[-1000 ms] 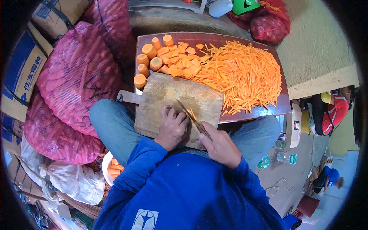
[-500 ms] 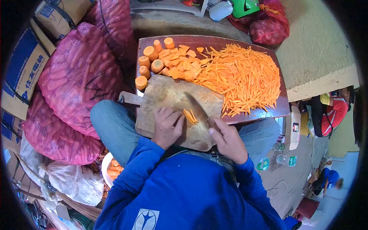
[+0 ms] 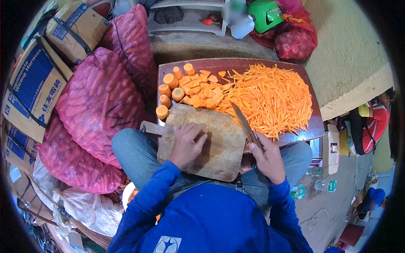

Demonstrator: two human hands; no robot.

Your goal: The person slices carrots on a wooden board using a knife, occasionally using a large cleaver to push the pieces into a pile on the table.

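Observation:
My right hand (image 3: 268,159) grips the handle of a knife (image 3: 244,121), its blade pointing up and left over the board's right edge. My left hand (image 3: 187,143) lies on the left part of a wooden cutting board (image 3: 223,145), fingers apart with nothing in them. The board rests across my lap and against a dark red tabletop (image 3: 249,63). Beyond it spreads a big heap of carrot strips (image 3: 276,99). Carrot slices (image 3: 203,90) lie to the left of the heap, beside several thick carrot chunks (image 3: 170,80).
Pink mesh sacks of carrots (image 3: 99,105) and strapped cardboard boxes (image 3: 38,90) crowd the left side. A white tub (image 3: 127,195) is partly hidden by my left arm. A green helmet (image 3: 265,16) and a red mesh bag (image 3: 295,38) sit behind. Other people are far right.
The few carrot strips on the board are gone from it. My right hand and the knife have moved right, toward the heap. My left hand has opened flatter on the board.

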